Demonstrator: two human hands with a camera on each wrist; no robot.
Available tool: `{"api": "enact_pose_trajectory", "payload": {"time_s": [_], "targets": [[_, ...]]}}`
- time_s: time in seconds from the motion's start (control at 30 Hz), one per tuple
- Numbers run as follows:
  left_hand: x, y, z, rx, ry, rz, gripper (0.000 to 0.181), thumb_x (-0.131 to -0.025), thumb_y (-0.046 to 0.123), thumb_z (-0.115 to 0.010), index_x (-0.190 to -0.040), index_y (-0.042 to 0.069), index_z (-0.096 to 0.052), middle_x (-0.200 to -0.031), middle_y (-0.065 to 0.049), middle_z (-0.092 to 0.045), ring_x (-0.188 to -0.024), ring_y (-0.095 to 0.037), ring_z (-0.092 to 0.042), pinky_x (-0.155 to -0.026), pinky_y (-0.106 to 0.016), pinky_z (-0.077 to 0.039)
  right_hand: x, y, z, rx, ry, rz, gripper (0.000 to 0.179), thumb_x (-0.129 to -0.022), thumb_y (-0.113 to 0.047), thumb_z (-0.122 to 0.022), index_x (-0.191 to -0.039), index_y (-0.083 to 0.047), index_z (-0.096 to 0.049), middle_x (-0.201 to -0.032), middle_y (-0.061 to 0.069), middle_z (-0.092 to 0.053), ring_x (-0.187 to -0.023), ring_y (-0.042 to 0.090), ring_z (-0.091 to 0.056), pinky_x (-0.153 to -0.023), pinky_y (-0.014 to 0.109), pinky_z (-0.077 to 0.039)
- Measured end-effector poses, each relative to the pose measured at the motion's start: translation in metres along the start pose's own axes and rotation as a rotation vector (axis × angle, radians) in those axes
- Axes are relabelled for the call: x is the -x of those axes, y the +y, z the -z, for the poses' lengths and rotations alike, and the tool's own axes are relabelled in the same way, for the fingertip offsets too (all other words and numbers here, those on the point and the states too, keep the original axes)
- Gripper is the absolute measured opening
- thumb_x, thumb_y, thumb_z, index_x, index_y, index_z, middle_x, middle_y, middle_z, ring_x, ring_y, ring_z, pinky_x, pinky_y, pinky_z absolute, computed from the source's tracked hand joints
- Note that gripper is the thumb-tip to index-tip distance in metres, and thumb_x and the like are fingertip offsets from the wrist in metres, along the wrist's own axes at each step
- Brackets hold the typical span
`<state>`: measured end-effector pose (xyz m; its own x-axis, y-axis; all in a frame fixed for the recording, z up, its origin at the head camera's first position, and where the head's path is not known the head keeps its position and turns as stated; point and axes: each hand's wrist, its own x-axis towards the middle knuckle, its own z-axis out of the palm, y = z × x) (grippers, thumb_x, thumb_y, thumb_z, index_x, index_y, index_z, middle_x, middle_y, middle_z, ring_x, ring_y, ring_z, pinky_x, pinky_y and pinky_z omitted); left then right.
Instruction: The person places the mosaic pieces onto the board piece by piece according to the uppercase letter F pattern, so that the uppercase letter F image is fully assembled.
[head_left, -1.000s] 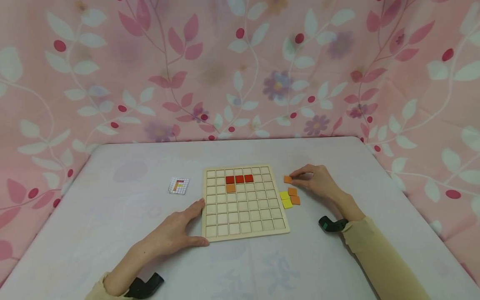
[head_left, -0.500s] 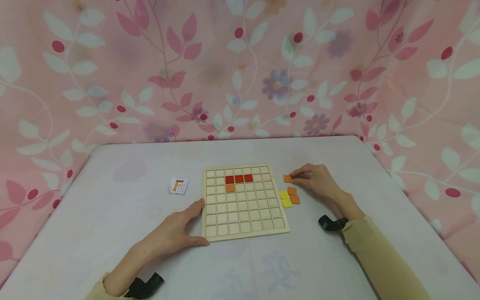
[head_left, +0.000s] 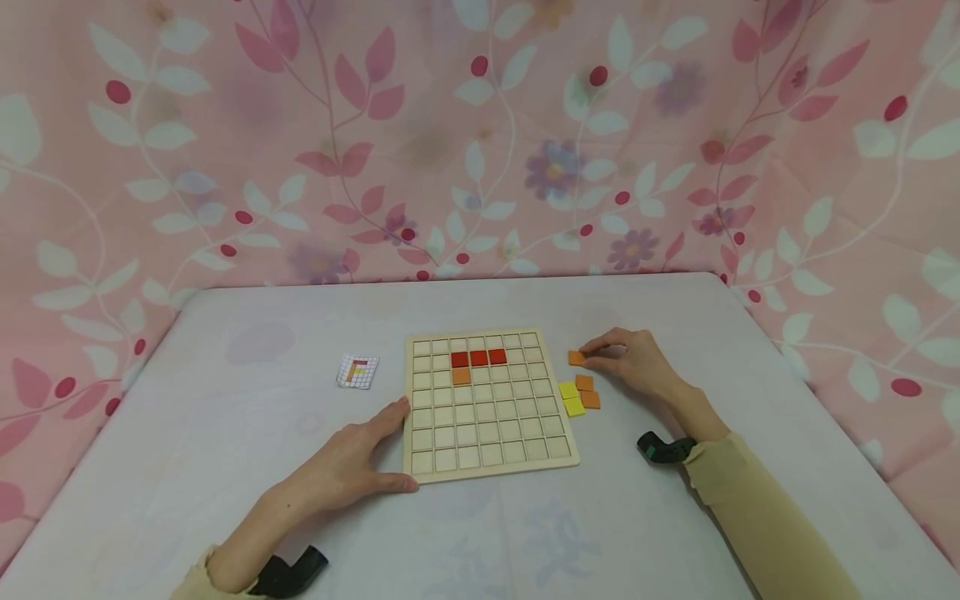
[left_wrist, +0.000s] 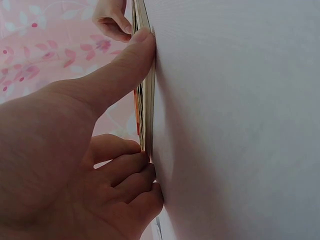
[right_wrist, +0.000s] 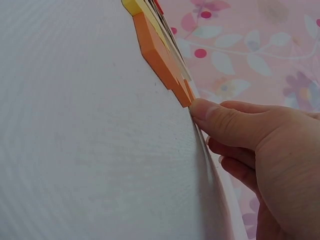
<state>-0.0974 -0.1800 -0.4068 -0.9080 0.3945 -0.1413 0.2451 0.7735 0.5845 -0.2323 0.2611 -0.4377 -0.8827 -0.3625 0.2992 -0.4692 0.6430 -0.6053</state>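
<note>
A pale wooden grid board (head_left: pixel 491 433) lies on the table, with a row of red tiles (head_left: pixel 478 357) and one orange tile (head_left: pixel 461 377) below the leftmost red one. My left hand (head_left: pixel 341 467) rests along the board's left edge, thumb at the near corner and fingertips farther up that side. Right of the board, my right hand (head_left: pixel 633 362) pinches a square orange tile (head_left: pixel 576 358) between thumb and fingers, low over the table. In the right wrist view the thumb (right_wrist: pixel 205 107) covers part of that tile.
Two yellow tiles (head_left: pixel 574 407) touch the board's right edge in the head view, with two orange tiles (head_left: pixel 591 400) beside them. A small printed pattern card (head_left: pixel 357 372) lies left of the board. Pink floral cloth (head_left: pixel 480 167) hangs behind the white-covered table (head_left: pixel 225 433).
</note>
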Motion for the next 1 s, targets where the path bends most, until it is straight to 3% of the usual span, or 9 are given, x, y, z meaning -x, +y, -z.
{"api": "enact_pose_trajectory", "payload": {"time_s": [0.27,0.4,0.63,1.0], "targets": [[0.000,0.000,0.000,-0.002,0.003,-0.004,0.109,-0.072,0.048,-0.086,-0.157,0.008,-0.032,-0.161,-0.010,-0.034,-0.148,-0.031,-0.033,-0.117,-0.051,-0.033,-0.001,-0.007,0.003,-0.022,-0.005,-0.047,0.023,-0.080,-0.018,-0.084,-0.102,-0.014,-0.079,-0.099,0.002,-0.076,-0.102,0.024,-0.068,-0.096,0.047,-0.050],[-0.001,0.000,0.000,-0.001,0.001,-0.005,0.109,-0.072,0.049,-0.086,-0.157,0.007,-0.032,-0.161,-0.010,-0.034,-0.147,-0.031,-0.034,-0.116,-0.052,-0.033,-0.004,-0.018,0.006,-0.033,-0.001,-0.091,0.022,-0.081,-0.023,-0.084,-0.101,-0.016,-0.079,-0.101,0.002,-0.076,-0.105,0.025,-0.066,-0.099,0.051,-0.048],[-0.001,-0.001,-0.001,-0.014,0.003,-0.003,0.110,-0.072,0.050,-0.086,-0.157,0.006,-0.031,-0.161,-0.010,-0.034,-0.147,-0.031,-0.034,-0.116,-0.051,-0.033,-0.016,-0.042,0.001,-0.071,-0.021,-0.011,0.023,-0.081,-0.019,-0.084,-0.103,-0.015,-0.080,-0.098,0.000,-0.076,-0.099,0.023,-0.068,-0.094,0.049,-0.050],[0.000,0.000,-0.001,-0.004,0.003,0.006,0.109,-0.072,0.051,-0.085,-0.157,0.008,-0.031,-0.162,-0.009,-0.034,-0.147,-0.031,-0.034,-0.116,-0.051,-0.033,-0.034,-0.081,-0.031,-0.130,-0.058,0.063,0.019,-0.082,-0.017,-0.083,-0.101,-0.014,-0.080,-0.097,-0.002,-0.076,-0.100,0.020,-0.068,-0.098,0.050,-0.050]]}}
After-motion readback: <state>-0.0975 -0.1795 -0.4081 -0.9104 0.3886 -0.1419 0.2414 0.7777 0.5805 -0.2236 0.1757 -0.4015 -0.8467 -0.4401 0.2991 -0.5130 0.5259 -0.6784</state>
